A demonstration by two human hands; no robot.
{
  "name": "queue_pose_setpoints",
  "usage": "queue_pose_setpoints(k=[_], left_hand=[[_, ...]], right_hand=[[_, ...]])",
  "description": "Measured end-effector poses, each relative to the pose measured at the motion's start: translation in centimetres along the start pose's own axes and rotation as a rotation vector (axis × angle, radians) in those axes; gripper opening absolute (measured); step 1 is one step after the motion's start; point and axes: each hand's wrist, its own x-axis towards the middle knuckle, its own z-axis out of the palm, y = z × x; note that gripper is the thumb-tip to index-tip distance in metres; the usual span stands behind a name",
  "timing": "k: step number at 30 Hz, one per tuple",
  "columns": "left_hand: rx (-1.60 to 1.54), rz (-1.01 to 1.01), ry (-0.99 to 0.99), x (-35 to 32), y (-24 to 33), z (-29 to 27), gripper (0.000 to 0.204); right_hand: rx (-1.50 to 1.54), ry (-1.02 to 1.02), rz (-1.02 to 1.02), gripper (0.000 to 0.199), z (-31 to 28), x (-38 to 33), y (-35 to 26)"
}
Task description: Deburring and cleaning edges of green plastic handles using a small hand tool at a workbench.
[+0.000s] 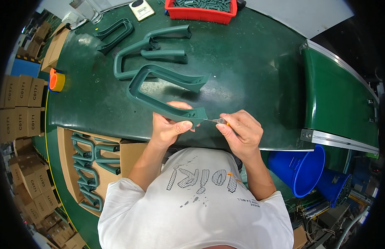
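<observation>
A green U-shaped plastic handle (135,88) is in my left hand (169,129), whose thumb and fingers close round its near leg. The bend points away to the left, and the far leg reaches back over the table. My right hand (244,132) pinches a small craft knife (220,120) with a pointed silver blade; a bit of yellow shows between the fingers. The blade's tip meets the end of the near leg, or lies just beside it. Beyond the held piece rest more green handles (120,64), and another green handle (125,25) lies farther left.
A red bin (200,15) of small green parts and a small scale (141,9) stand at the back. An orange-yellow tape roll (57,81) is at the left edge. An open carton (66,164) holds several handles. Blue buckets (298,170) and a green conveyor (341,95) are at right.
</observation>
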Motion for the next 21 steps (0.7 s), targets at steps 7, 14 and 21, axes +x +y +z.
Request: queue_pose_setpoints(k=[7,14,21], left_hand=[[-0.004,-0.015,0.052,0.0,0.0,0.4,0.042],[0.095,0.128,-0.134,-1.1,-0.5,0.3,0.040],[0.098,0.144,-0.175,-0.8,-0.4,0.4,0.038]], right_hand=[[-0.141,0.142,0.153,0.016,0.7,-0.2,0.6],[-0.068,0.223,0.435,0.020,-0.6,0.0,4.0],[0.034,0.111,0.410,0.016,0.5,0.2,2.5]])
